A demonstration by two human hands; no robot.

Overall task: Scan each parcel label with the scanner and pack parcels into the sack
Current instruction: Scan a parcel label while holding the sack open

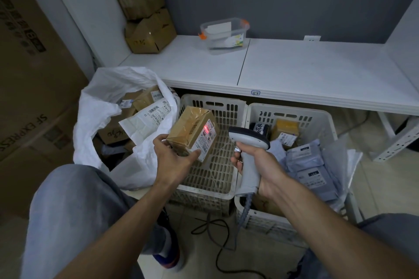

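Observation:
My left hand [175, 157] grips a brown cardboard parcel [190, 129] by its near end, above the left crate [226, 106]. The parcel's white label [206, 141] faces right and a red scan line glows on it. My right hand [256, 163] grips the handle of a white handheld scanner [249, 140], whose head points left at the label from a short distance. The white woven sack [102, 111] stands open at the left and holds several boxes and mailers.
The right crate [326, 120] holds several grey mailer bags and small boxes. A white shelf [294, 70] runs above both crates, with a clear plastic tub [223, 34] and cardboard boxes [149, 34] on it. Large cartons [29, 79] stand at the left. A cable [217, 249] lies on the floor.

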